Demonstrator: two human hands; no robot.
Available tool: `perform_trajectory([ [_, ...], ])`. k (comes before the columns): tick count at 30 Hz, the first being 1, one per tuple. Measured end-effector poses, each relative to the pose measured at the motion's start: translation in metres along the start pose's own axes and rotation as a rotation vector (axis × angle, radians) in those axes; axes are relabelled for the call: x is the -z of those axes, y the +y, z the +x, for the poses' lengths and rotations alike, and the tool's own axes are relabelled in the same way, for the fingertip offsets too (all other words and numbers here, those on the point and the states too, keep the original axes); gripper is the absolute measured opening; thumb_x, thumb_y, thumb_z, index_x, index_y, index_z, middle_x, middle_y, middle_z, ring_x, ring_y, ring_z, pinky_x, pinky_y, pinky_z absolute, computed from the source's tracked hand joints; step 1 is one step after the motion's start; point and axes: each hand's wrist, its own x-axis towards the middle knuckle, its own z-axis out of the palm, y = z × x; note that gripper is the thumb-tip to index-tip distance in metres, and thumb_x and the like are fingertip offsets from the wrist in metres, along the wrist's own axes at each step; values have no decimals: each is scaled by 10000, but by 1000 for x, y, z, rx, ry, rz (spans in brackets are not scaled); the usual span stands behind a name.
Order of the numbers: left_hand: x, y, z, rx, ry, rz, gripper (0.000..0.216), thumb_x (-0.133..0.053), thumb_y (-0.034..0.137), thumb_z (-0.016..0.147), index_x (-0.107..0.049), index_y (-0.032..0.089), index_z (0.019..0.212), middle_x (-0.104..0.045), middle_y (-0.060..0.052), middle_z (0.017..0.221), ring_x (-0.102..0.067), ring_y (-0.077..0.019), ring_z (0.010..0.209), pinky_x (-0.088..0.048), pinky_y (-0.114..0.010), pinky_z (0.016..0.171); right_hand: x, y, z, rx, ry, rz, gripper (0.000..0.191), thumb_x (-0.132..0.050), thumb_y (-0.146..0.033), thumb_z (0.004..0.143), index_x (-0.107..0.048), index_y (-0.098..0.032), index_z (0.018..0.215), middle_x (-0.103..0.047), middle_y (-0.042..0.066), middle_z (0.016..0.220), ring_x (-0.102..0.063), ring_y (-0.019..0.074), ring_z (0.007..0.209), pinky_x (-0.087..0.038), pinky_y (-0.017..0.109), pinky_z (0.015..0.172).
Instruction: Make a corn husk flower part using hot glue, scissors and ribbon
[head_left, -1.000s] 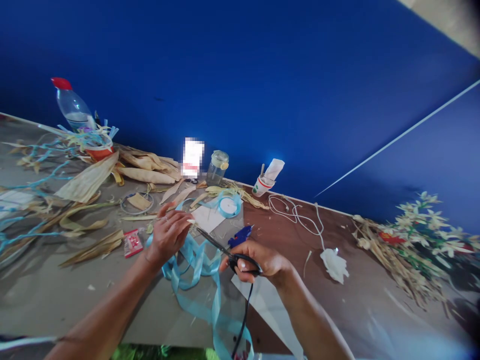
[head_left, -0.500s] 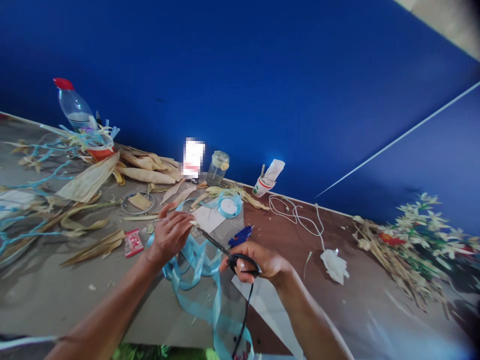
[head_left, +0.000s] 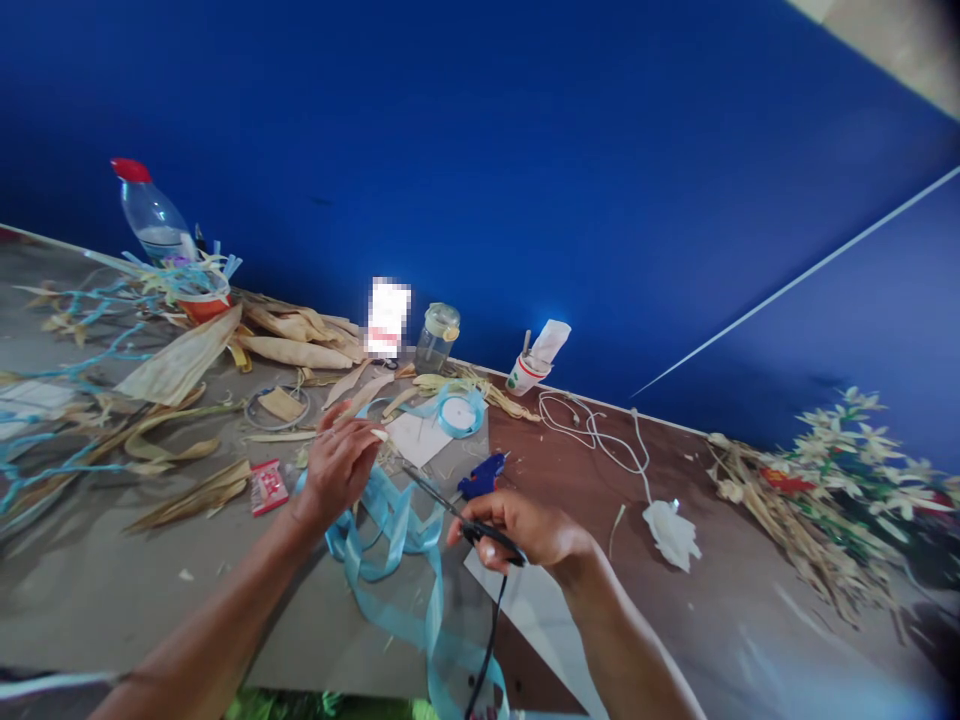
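My right hand (head_left: 525, 528) grips the black handles of a pair of scissors (head_left: 442, 503); their blades point up-left toward my left hand. My left hand (head_left: 339, 466) has its fingers curled round a small pale piece at the fingertips, too small to name. Under both hands lies a tangle of light blue ribbon (head_left: 397, 540) that trails to the near table edge. A blue glue gun (head_left: 482, 476) lies just beyond my right hand, and its black cord runs toward me.
Dried corn husks (head_left: 180, 365) and blue strips cover the left of the table. A ribbon spool (head_left: 458, 412), a glass jar (head_left: 436, 336), a paper cup (head_left: 525, 370), a plastic bottle (head_left: 152, 217), a white cord (head_left: 600, 432), a white husk flower (head_left: 670, 532) and a flower bundle (head_left: 840, 480) stand around.
My right hand has moved slightly down and toward me with the scissors, so the blade tips are now a little farther from my left hand. The left hand has barely shifted.
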Motion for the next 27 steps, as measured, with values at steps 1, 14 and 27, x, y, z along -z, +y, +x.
perform_trajectory([
  [1, -1, 0, 0, 109, 20, -69, 79, -558, 162, 810, -619, 211, 801, -704, -38, 797, -644, -183, 822, -372, -417, 961, 0, 0, 0, 1, 77, -29, 278, -599, -295, 753, -632, -119, 966, -526, -55, 506, -418, 58, 431, -319, 193, 465],
  [14, -5, 5, 5, 806, -198, -1446, 122, -706, 246, 737, -602, 183, 732, -563, 35, 592, -529, -96, 594, -459, -356, 831, -17, 5, 61, -174, 793, -1244, 412, -486, -328, 870, -464, -174, 1251, -692, 109, 946, -657, 244, 869, -433, 294, 704],
  [27, 1, 0, 0, 703, -337, -1592, 124, -711, 254, 723, -610, 183, 721, -519, 48, 513, -503, -89, 547, -434, -343, 800, -12, 22, 79, 63, 814, -746, 382, -539, -291, 818, -520, -163, 1177, -661, 73, 896, -609, 185, 803, -432, 278, 724],
])
